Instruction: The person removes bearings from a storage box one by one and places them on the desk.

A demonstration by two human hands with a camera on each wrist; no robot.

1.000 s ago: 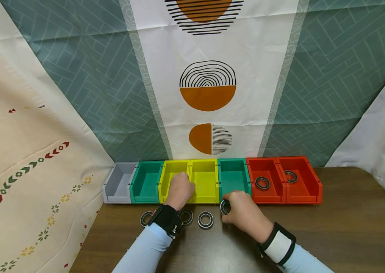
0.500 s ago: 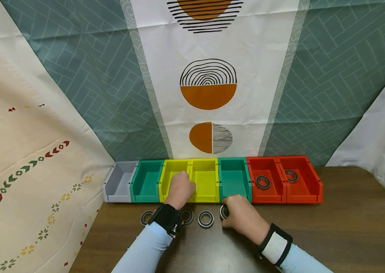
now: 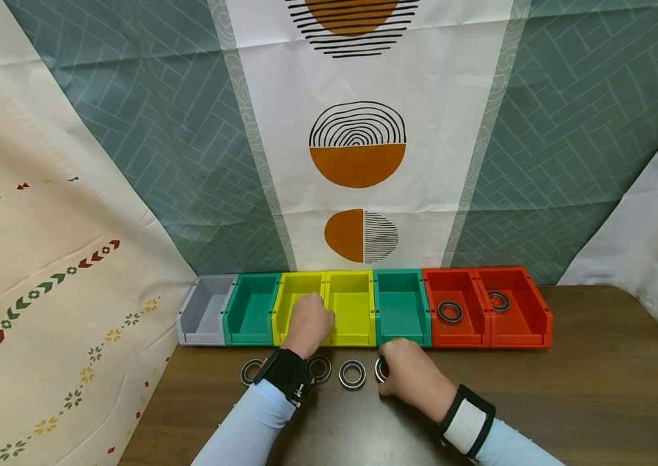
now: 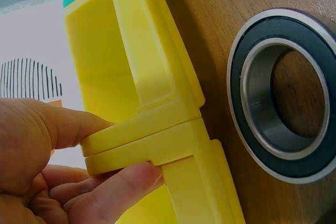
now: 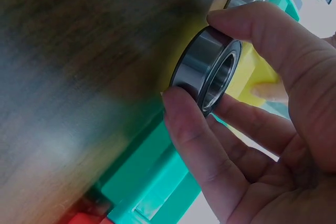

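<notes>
In the head view my left hand is at the two yellow bins. The left wrist view shows its thumb and fingers pinching the adjoining walls of those bins. My right hand holds a ball bearing by its outer rim, between thumb and fingers, just in front of the right green bin. Left of it a second bearing lies flat on the table. Another bearing lies beside my left wrist, and one more bearing is partly hidden by the wristband.
Two red bins at the right end each have a bearing inside, one bearing in the left one. A left green bin and a grey bin close the row. Behind hangs a patterned cloth.
My right hand has shifted slightly toward the table's front with the bearing, away from the green bin. The left hand has kept its place on the yellow bins.
</notes>
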